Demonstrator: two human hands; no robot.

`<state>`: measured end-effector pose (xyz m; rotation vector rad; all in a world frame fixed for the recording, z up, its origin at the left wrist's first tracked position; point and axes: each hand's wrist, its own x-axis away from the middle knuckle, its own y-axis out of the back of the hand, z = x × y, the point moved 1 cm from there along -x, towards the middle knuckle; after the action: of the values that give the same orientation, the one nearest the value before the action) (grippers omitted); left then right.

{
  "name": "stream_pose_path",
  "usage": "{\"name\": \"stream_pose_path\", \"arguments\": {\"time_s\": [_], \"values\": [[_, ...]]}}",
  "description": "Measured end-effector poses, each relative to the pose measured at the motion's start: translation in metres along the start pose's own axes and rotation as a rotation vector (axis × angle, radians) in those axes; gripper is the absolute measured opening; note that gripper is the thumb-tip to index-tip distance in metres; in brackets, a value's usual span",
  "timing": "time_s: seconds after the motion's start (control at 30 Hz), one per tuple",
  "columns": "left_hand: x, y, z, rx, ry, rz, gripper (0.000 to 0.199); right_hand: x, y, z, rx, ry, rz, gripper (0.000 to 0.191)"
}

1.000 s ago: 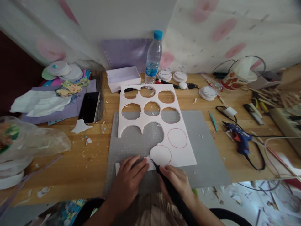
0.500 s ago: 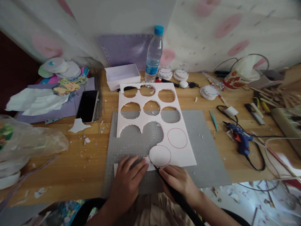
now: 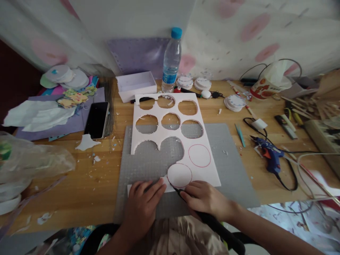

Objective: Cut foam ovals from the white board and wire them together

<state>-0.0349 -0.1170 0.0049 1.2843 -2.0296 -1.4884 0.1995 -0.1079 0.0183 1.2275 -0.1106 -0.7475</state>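
- Left hand: palm down, fingers loosely extended and slightly apart, grasping nothing; fingertips rest on the near strip of the white board, left of the nearest red circle.
- Right hand: closed around a slim black tool, fingers curled near its front end; handle slants back beneath the hand toward the person.
- Tool tip at the lower left edge of the nearest red circle, between the two hands.
- White board: lies flat, its near part on a grey gridded mat, far part beyond the mat over the wooden table. Six closed round holes or nearly so, plus two openings running into a wide gap at the near left. Edges ragged.
- Second red circle drawn on the board, right of and beyond the first; its disc is in place.
- Behind the board: upright water bottle with blue cap, open white box to its left.
- Left side: dark-screened phone, white scrap at its near end, clear plastic bag nearer the person.
- Right side: teal tweezers just beside the mat, then a blue glue gun with its cord.
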Motion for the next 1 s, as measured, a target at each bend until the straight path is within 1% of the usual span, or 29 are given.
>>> {"name": "stream_pose_path", "arguments": {"time_s": [0.13, 0.27, 0.43, 0.53, 0.6, 0.73, 0.87, 1.0], "values": [[0.001, -0.001, 0.0, 0.003, 0.012, -0.001, 0.048, 0.001, -0.002, 0.001, -0.006, -0.021, -0.035, 0.018], [0.002, -0.001, 0.0, 0.03, 0.005, 0.007, 0.047, 0.006, -0.01, 0.003, -0.008, -0.065, -0.08, 0.02], [0.001, 0.0, 0.0, -0.002, 0.002, -0.007, 0.047, 0.017, -0.018, 0.003, -0.124, -0.149, -0.111, 0.03], [0.001, 0.0, 0.0, -0.015, -0.006, -0.006, 0.046, 0.02, -0.012, 0.006, -0.1, -0.113, -0.168, 0.031], [0.002, 0.0, 0.001, -0.017, -0.018, 0.007, 0.046, 0.02, -0.006, 0.007, -0.047, -0.072, -0.179, 0.029], [0.002, -0.002, 0.002, -0.012, -0.058, 0.034, 0.046, 0.022, 0.001, 0.004, 0.023, 0.001, -0.121, 0.024], [0.002, -0.002, 0.002, -0.024, -0.075, 0.043, 0.045, 0.022, -0.003, -0.002, 0.078, 0.04, -0.071, 0.013], [0.002, -0.002, 0.001, -0.048, -0.089, 0.042, 0.044, 0.017, -0.002, -0.007, 0.107, 0.044, -0.073, 0.015]]}}
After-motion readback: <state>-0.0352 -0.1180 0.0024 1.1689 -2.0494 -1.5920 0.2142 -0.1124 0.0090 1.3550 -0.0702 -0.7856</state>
